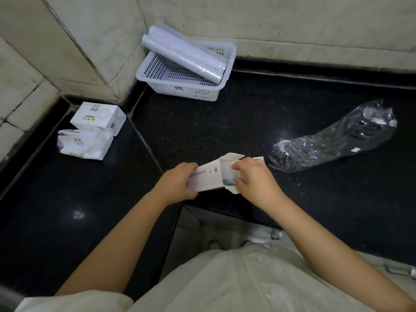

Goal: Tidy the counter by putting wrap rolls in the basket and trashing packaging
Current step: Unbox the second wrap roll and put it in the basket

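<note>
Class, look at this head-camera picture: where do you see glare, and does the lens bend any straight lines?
Head view: glare sits on the black counter as a bright spot near the left arm, and on the crumpled clear wrapper; the wide lens bows the wall tile seams and counter edges towards the corners; the hands, left and right, holding the box, look sharp.

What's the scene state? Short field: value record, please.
left hand: gripping the carton's near end
right hand: at the carton's open flaps
carton: held at the counter's front edge
basket: in the corner by the wall, with wrap rolls lying across it, ends over the rim
plastic wrapper: empty, loose on the counter, right of the carton
tissue packs: two, far left
</note>
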